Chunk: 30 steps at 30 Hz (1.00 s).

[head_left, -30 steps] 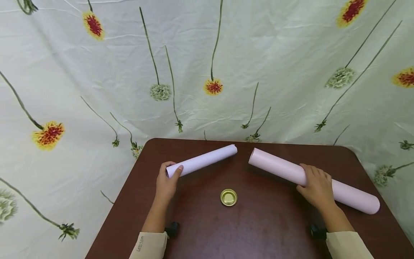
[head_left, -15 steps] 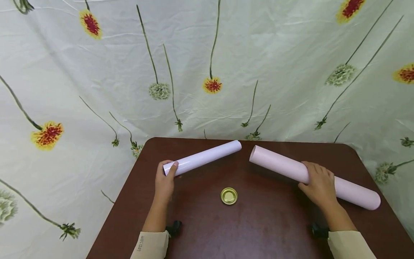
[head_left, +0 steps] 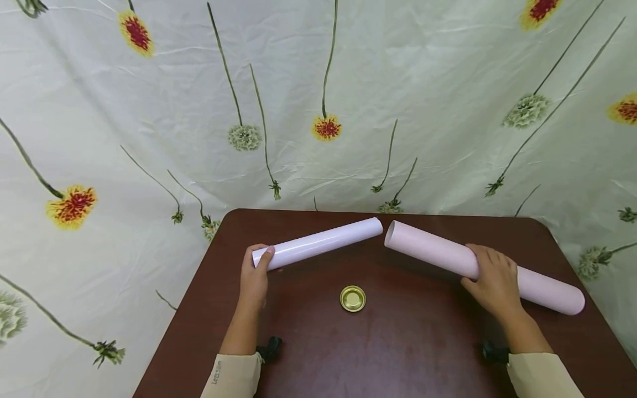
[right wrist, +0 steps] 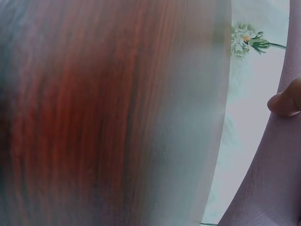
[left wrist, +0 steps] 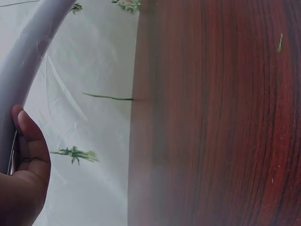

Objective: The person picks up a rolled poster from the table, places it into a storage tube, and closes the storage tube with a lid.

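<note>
White roll (head_left: 323, 241) and pink tube (head_left: 433, 254), one per hand, over a brown table (head_left: 398, 342).
Left hand (head_left: 254, 279) grips the roll's left end; right hand (head_left: 494, 279) holds the tube around its middle. Facing ends near, apart. Gold dish (head_left: 353, 299) on the table, between the hands. Roll's contact with tabletop: cannot tell.

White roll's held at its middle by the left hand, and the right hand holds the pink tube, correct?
Not its middle: the head view shows the left hand gripping the white roll at its near end. The right hand does hold the pink tube.
</note>
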Tool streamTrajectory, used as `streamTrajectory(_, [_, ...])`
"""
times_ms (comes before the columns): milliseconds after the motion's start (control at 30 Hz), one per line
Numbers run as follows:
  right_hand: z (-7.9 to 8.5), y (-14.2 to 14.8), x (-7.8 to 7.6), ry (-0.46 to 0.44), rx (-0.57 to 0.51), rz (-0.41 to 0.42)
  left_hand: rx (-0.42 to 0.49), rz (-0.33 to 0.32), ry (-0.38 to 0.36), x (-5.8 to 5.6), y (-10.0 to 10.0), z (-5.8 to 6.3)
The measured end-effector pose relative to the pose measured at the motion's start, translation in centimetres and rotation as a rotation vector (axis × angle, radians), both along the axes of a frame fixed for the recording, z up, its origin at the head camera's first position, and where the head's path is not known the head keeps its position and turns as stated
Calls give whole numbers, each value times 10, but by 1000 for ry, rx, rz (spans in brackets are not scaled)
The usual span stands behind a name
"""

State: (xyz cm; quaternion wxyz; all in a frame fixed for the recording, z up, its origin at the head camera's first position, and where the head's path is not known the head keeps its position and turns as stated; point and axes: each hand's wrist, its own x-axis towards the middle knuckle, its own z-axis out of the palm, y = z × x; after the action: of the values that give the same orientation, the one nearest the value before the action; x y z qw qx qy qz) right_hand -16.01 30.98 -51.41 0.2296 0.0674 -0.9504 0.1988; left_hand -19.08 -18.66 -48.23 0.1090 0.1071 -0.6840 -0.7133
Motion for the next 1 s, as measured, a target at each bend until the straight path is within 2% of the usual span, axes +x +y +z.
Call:
streamTrajectory(433, [3,0,0,0,-14,1,5,-33,-7,3,1,3])
streamTrajectory(1000, [2,-1,4,13,-14,22,-15,-60,1,5,2,-1])
